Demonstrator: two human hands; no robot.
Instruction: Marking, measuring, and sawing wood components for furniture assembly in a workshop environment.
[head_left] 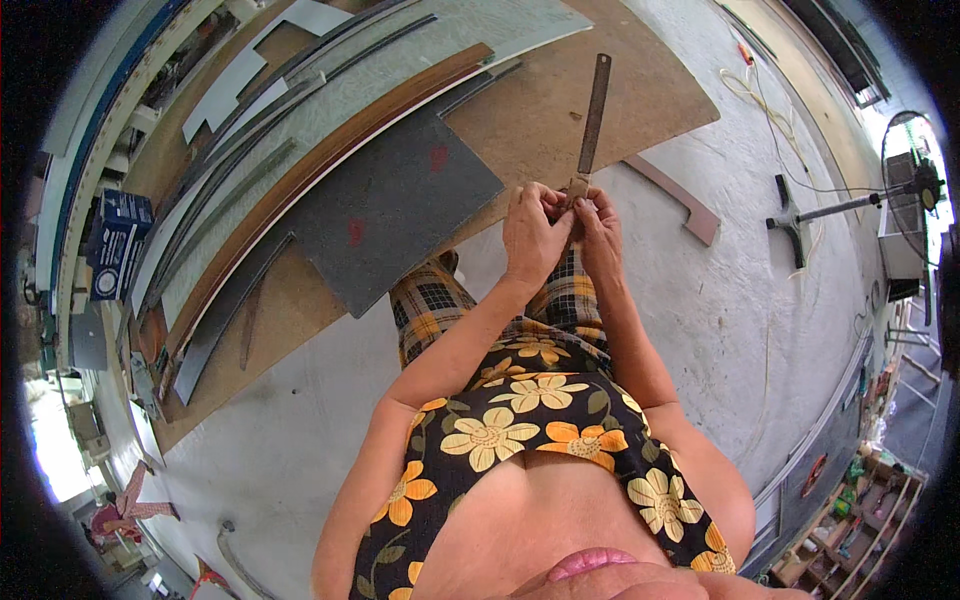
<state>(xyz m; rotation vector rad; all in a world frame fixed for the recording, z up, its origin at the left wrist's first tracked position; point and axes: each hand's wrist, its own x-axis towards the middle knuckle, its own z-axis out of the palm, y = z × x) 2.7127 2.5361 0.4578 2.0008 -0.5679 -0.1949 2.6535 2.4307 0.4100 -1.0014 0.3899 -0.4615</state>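
The person's left hand point(533, 228) and right hand point(602, 232) meet at the near edge of the brown surface point(655, 80), thumbs and fingertips of each grip pinching a small brown piece point(579, 187) between them. Fingers cover most of it, so from here I can't quite tell its full shape, or whether it touches the dark metal ruler point(594, 115) that points away just beyond. Over to the left, a dark grey sheet point(400, 205) with red marks lies flat on the surface, its corner jutting past the edge, with long curved-looking strips point(250, 215) beyond it. To the right of the hands, a pinkish-brown angled piece point(680, 205) slants near the surface's edge.
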